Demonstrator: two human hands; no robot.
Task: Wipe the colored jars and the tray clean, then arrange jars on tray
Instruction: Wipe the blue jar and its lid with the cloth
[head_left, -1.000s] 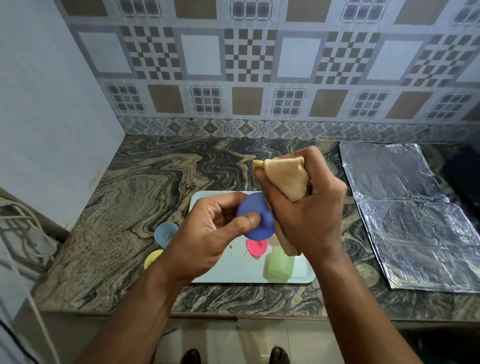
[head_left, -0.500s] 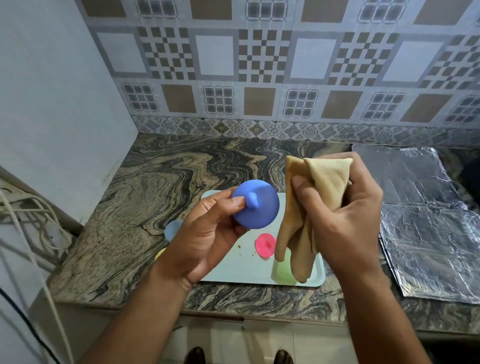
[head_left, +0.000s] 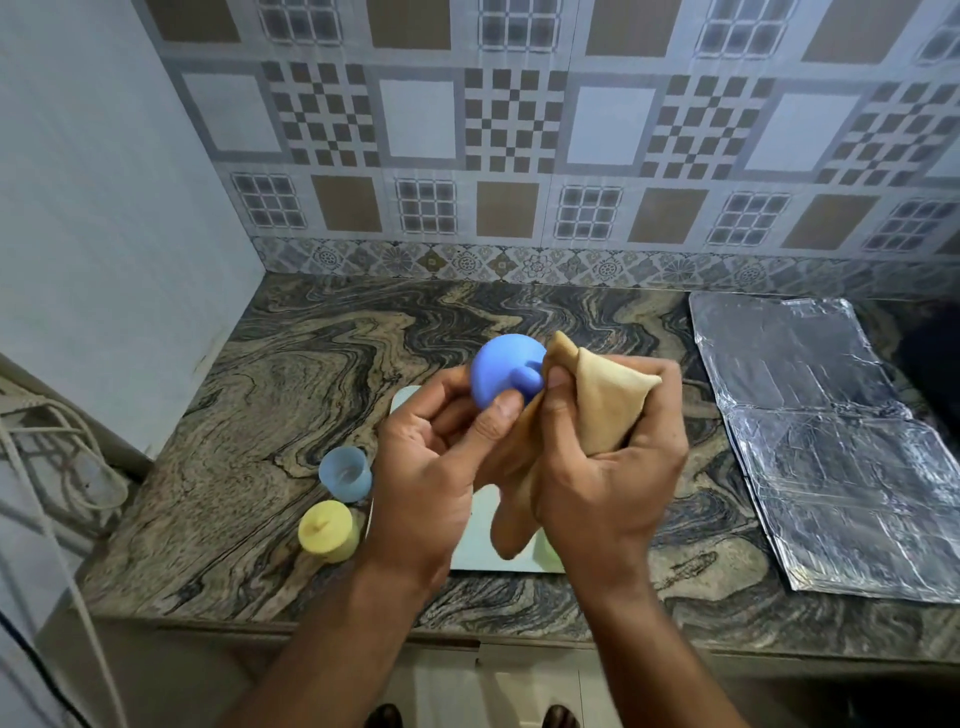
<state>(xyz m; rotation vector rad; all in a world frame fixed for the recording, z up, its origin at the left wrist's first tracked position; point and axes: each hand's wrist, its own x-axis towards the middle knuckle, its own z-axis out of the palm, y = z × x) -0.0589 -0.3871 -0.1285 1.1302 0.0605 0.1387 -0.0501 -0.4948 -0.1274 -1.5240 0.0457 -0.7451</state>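
Both hands are raised above the surface (head_left: 249, 415): the left hand (head_left: 431, 478) is gripping a round blue lid (head_left: 506, 376) with a small knob, while the right hand (head_left: 608, 467) is clutching a bunched tan cloth (head_left: 613, 410) touching it. Below them, a pale tray (head_left: 478, 545) is lying flat, with an open light-blue jar (head_left: 345, 473) and a yellow lidded jar (head_left: 328, 530) standing just left of it.

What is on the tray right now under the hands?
Only bare patches of the tray and a sliver of green at its near edge show. The left hand, right hand and cloth cover the rest.
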